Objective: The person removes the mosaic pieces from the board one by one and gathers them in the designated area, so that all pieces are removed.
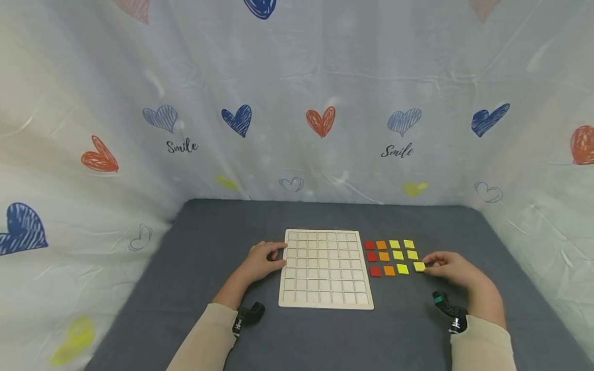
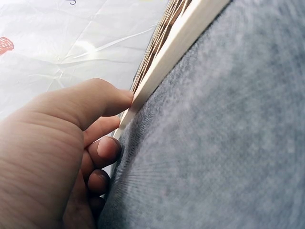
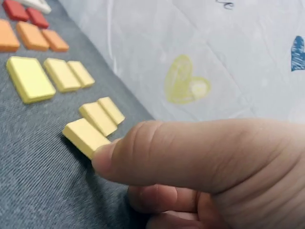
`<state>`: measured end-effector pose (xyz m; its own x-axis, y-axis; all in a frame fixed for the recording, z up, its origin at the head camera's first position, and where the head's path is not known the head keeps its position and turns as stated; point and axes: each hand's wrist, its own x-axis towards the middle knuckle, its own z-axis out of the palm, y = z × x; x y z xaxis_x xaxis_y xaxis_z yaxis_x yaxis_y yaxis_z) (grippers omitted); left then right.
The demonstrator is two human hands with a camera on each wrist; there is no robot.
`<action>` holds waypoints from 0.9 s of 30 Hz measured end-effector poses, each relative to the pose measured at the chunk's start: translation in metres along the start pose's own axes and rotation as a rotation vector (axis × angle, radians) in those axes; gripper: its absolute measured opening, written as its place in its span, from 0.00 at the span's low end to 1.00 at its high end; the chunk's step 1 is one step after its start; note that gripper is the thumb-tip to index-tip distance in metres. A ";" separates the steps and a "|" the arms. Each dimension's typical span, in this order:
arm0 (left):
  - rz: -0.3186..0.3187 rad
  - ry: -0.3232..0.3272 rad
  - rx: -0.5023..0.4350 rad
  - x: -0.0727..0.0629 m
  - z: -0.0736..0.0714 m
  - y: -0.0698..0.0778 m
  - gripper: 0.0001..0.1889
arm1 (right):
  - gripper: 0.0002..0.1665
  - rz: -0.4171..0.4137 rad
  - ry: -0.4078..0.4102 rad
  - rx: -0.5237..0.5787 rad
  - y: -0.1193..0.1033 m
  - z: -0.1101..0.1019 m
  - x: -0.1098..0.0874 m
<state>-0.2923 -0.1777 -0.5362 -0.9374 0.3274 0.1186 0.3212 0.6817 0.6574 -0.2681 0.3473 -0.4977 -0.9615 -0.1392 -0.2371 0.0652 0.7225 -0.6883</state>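
A pale wooden board (image 1: 330, 268) with a grid of square recesses lies on the grey cloth. At its left edge, my left hand (image 1: 262, 262) touches the rim with thumb and index fingertips set apart; in the left wrist view the thumb (image 2: 107, 98) meets the board's side (image 2: 164, 57) and the other fingers curl below. To the right, my right hand (image 1: 452, 268) pinches a yellow square tile (image 1: 419, 267) at its right side. That tile (image 3: 85, 136) looks slightly tilted over the cloth in the right wrist view, with the thumb (image 3: 143, 150) on its edge.
Between board and right hand lie columns of red tiles (image 1: 372, 257), orange tiles (image 1: 384, 256) and yellow tiles (image 1: 398, 255). More yellow tiles (image 1: 412, 255) sit just beyond the pinched one. A white curtain (image 1: 278, 154) printed with hearts surrounds the grey-covered table (image 1: 223, 221).
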 end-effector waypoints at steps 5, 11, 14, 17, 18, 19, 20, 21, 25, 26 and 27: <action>-0.008 0.000 0.007 -0.001 -0.003 -0.004 0.23 | 0.19 -0.008 0.002 -0.006 -0.001 0.006 0.002; -0.011 0.004 0.005 -0.002 -0.007 -0.008 0.23 | 0.16 -0.014 -0.001 -0.005 -0.006 0.010 0.010; -0.014 0.009 0.011 -0.003 -0.006 -0.011 0.23 | 0.16 0.016 -0.009 0.006 -0.007 0.011 0.013; -0.011 0.005 0.004 -0.003 -0.006 -0.011 0.23 | 0.17 0.033 -0.015 0.013 -0.007 0.012 0.013; -0.009 0.006 -0.002 -0.004 -0.006 -0.012 0.23 | 0.17 0.040 -0.015 0.014 -0.007 0.012 0.013; -0.008 0.005 -0.007 -0.004 -0.006 -0.012 0.23 | 0.17 0.036 -0.016 0.013 -0.007 0.012 0.012; -0.007 0.005 -0.011 -0.005 -0.005 -0.012 0.23 | 0.17 0.029 -0.018 0.011 -0.007 0.013 0.012; -0.008 0.005 -0.013 -0.005 -0.005 -0.012 0.23 | 0.17 0.035 -0.016 0.012 -0.007 0.013 0.012; -0.021 0.013 -0.001 -0.006 -0.003 -0.016 0.22 | 0.18 0.025 -0.020 0.009 -0.007 0.014 0.014; -0.025 0.015 0.001 -0.006 -0.002 -0.016 0.22 | 0.18 0.030 -0.019 0.009 -0.007 0.014 0.014; -0.028 0.015 0.002 -0.006 -0.002 -0.017 0.22 | 0.19 0.039 -0.018 0.011 -0.007 0.014 0.014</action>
